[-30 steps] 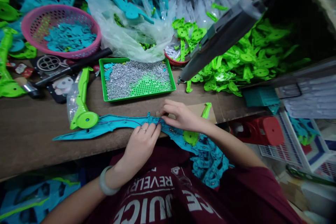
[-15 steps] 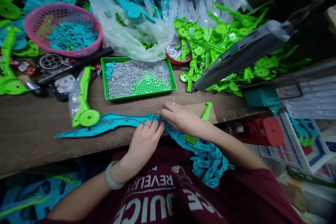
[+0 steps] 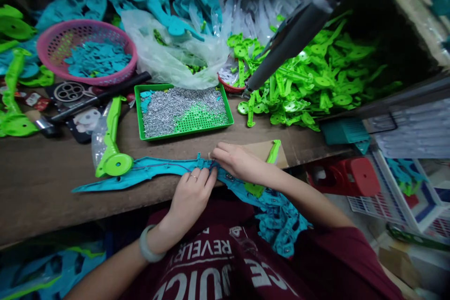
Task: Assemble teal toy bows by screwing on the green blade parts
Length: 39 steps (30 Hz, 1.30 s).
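Note:
A long, curved blue plastic shell (image 3: 147, 165) lies along the table's front edge, its hollow side up, with a thin dark wire (image 3: 179, 165) running inside it. My left hand (image 3: 191, 197) grips the shell's near edge, fingers closed and bent over it. Across from it, the fingertips of my right hand (image 3: 237, 161) are pinched together over the shell, where a bit of wire shows between both hands. What lies under the fingertips is partly hidden. A green plastic arm with a round disc (image 3: 117, 164) rests against the shell's left part.
A green tray (image 3: 186, 133) of small silvery screws stands behind the shell. A grey power screwdriver (image 3: 288, 42) hangs over the green parts pile (image 3: 323, 79). At the back left is a pink basket (image 3: 87, 77) of blue pieces; a hammer (image 3: 101, 98) lies before it.
The hanging screwdriver has swung left and up in view, and the scene has shifted slightly with the head. Both hands stay at the same spot on the shell, with only small finger movement.

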Tool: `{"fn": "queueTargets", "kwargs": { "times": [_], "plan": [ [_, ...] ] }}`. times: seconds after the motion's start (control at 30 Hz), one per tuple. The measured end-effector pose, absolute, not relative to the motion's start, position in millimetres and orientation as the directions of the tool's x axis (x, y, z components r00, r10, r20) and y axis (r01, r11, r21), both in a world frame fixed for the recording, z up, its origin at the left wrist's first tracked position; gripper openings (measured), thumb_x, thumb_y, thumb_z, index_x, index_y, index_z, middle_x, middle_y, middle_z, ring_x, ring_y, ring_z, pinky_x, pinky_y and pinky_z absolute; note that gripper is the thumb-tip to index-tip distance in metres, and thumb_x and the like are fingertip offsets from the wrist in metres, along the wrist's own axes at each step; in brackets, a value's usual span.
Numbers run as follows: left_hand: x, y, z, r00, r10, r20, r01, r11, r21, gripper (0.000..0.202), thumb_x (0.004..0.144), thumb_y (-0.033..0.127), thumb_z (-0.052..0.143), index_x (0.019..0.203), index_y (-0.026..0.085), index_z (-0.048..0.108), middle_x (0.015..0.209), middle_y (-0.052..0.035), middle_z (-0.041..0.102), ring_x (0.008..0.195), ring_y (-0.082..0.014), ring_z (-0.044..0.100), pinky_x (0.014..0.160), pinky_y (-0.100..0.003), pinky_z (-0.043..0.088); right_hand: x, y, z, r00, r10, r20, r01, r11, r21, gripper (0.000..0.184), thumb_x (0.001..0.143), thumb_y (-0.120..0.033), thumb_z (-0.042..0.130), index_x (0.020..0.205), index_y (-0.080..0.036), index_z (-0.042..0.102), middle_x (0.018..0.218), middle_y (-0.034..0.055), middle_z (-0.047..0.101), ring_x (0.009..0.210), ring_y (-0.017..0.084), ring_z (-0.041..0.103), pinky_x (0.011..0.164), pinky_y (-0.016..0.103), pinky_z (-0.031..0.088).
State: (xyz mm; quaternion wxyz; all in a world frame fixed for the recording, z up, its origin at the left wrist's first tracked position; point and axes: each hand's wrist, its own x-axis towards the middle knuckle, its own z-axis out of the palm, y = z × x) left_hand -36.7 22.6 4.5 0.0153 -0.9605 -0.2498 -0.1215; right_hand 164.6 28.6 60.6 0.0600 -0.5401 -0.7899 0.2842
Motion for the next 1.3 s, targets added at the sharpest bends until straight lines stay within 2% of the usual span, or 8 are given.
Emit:
{"fn": "queueTargets", "kwargs": {
  "times": [0.27,0.47,0.77,0.87,0.97,1.07,1.13,1.3],
  "plan": [
    [-36.0,25.4,4.4,0.843,0.487,0.227,0.488,-0.871,0.058,0.032,0.095,0.009,0.046,0.121,0.008,0.064,0.085,-0.0068,0.059,0.077,-0.0237,0.057,0.064,-0.036,0.040,172.0,29.2,72.7,-0.470,0.876,-0.112,0.610,0.230,-0.759,0.011,0.099,-0.018,0.049,0.090,-0.017,0.055,0.094,0.0051,0.054,0.088,0.017,0.053,0.080,0.030,0.046],
    [-40.6,25.1,-1.0,0.843,0.452,0.292,0.456,-0.888,0.057,0.033,0.097,0.011,0.044,0.125,0.007,0.062,0.082,-0.0060,0.058,0.075,-0.0232,0.056,0.064,-0.036,0.040,178.8,29.1,59.2,-0.474,0.878,-0.069,0.732,0.349,-0.585,0.012,0.098,-0.013,0.044,0.099,-0.016,0.056,0.095,0.0080,0.055,0.087,0.020,0.049,0.077,0.033,0.045],
    [-38.0,25.3,0.3,0.837,0.468,0.282,0.471,-0.880,0.062,0.037,0.097,0.009,0.041,0.128,0.008,0.062,0.083,-0.0066,0.059,0.075,-0.0232,0.057,0.064,-0.036,0.040,176.1,27.5,56.4,-0.430,0.900,-0.072,0.757,0.315,-0.573,0.019,0.101,-0.017,0.042,0.105,-0.014,0.060,0.099,0.0082,0.050,0.086,0.018,0.052,0.078,0.033,0.051],
    [-35.7,26.1,2.4,0.831,0.488,0.267,0.488,-0.870,0.072,0.035,0.096,0.009,0.044,0.124,0.009,0.065,0.084,-0.0069,0.060,0.076,-0.0235,0.057,0.063,-0.036,0.040,173.3,24.2,58.2,-0.418,0.907,-0.059,0.778,0.323,-0.539,0.018,0.101,-0.015,0.041,0.106,-0.014,0.058,0.113,0.0120,0.051,0.095,0.019,0.055,0.084,0.034,0.053],
    [-36.2,25.6,2.8,0.829,0.489,0.273,0.488,-0.870,0.074,0.034,0.095,0.008,0.045,0.123,0.008,0.065,0.083,-0.0062,0.059,0.076,-0.0239,0.057,0.063,-0.036,0.040,168.0,19.0,60.3,-0.438,0.896,-0.074,0.843,0.381,-0.380,0.019,0.101,-0.012,0.038,0.104,-0.014,0.057,0.121,0.0153,0.051,0.101,0.021,0.055,0.084,0.034,0.052],
    [-39.1,22.7,1.4,0.825,0.482,0.295,0.485,-0.872,0.069,0.037,0.095,0.007,0.043,0.128,0.005,0.061,0.084,-0.0068,0.060,0.077,-0.0236,0.057,0.065,-0.036,0.042,164.3,14.5,61.8,-0.443,0.889,-0.119,0.887,0.415,-0.203,0.019,0.100,-0.011,0.039,0.102,-0.015,0.057,0.106,0.0137,0.057,0.094,0.024,0.054,0.071,0.033,0.048],
    [-40.5,20.4,0.7,0.819,0.489,0.299,0.492,-0.868,0.072,0.037,0.095,0.007,0.043,0.128,0.004,0.061,0.086,-0.0075,0.061,0.077,-0.0233,0.057,0.066,-0.037,0.043,164.5,12.8,63.3,-0.429,0.894,-0.129,0.878,0.380,-0.290,0.018,0.099,-0.011,0.041,0.103,-0.016,0.058,0.096,0.0095,0.057,0.084,0.020,0.053,0.066,0.030,0.044],
    [-39.7,18.2,2.4,0.821,0.504,0.269,0.499,-0.862,0.093,0.030,0.095,0.007,0.046,0.118,0.007,0.065,0.089,-0.0079,0.063,0.080,-0.0234,0.058,0.068,-0.037,0.044,171.8,12.8,72.1,-0.494,0.862,-0.118,0.627,0.259,-0.735,0.010,0.098,-0.014,0.047,0.096,-0.017,0.057,0.089,0.0025,0.052,0.081,0.015,0.053,0.073,0.027,0.046]
  ]
}}
